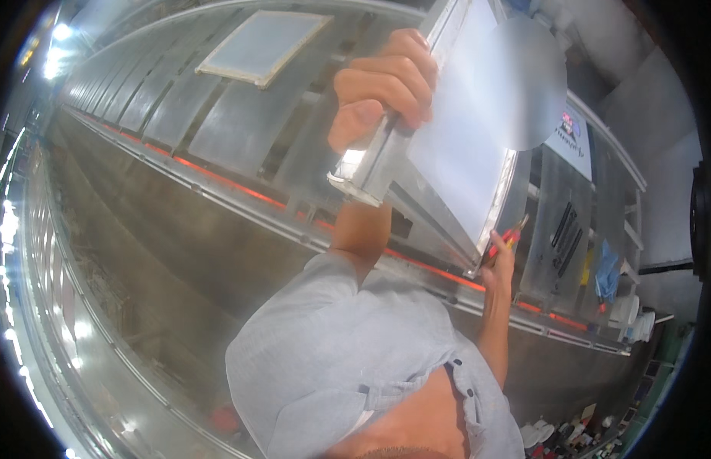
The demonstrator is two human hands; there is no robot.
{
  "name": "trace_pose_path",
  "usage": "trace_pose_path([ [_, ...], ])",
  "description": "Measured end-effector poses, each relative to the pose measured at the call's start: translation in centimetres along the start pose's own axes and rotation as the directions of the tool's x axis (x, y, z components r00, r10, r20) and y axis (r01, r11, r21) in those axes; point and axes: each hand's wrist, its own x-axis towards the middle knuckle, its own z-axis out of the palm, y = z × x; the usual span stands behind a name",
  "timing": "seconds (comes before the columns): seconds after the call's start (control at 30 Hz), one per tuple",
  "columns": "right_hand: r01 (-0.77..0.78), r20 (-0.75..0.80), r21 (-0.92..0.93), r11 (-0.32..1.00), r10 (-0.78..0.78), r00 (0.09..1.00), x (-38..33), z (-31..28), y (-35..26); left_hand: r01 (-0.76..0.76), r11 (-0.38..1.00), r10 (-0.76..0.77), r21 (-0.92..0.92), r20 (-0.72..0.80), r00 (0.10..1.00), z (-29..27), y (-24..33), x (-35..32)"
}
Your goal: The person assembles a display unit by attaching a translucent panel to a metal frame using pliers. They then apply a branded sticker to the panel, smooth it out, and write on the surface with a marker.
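Gripping a metal frame (461, 153) with the left hand (386, 88), a red-handled tool in the right hand (501, 258)

The left fingers are curled tightly over one bar of the frame, thumb folded against the near side. The right fingers are closed around a single red-handled tool (511, 234), whose narrow tip points up and away from them; whether they also press on the frame's corner just beside them is hard to tell.

The frame is tilted between the two sets of fingers: straight, shiny metal bars around one smooth, pale sheet, part of which is hidden by a blurred patch. Below both sets of fingers runs one long worktop (237, 134) of many flat grey panels with dark gaps between them, an orange strip (229, 180) along its near edge. A second frame (264, 47), four-sided and also pale-faced, lies flat beyond the left fingers, to their left. To the right of the right fingers are one white printed card (574, 144) and, farther off, one crumpled blue plastic piece (606, 274).
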Motion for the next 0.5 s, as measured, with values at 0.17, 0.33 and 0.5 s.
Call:
trace_pose_path([
  [0.17, 0.302, -0.214, -0.297, 0.906, -0.371, 0.904, 3.9, -4.3, -1.5, 0.563, 0.808, -0.585, -0.174, -0.122, 0.802, -1.6, 2.0, -6.4],
  [0.33, 0.415, -0.2, -0.62, 0.666, -0.645, 0.737, 7.9, -10.6, -3.3, 0.788, 0.195, -0.979, -0.583, -0.074, 0.187, -4.5, 1.1, -18.8],
  [0.5, 0.267, -0.118, -0.867, 0.42, -0.695, 0.709, 9.6, -15.4, -1.4, 0.924, -0.006, -0.912, -0.382, -0.377, -0.162, 0.5, -1.5, -27.6],
])
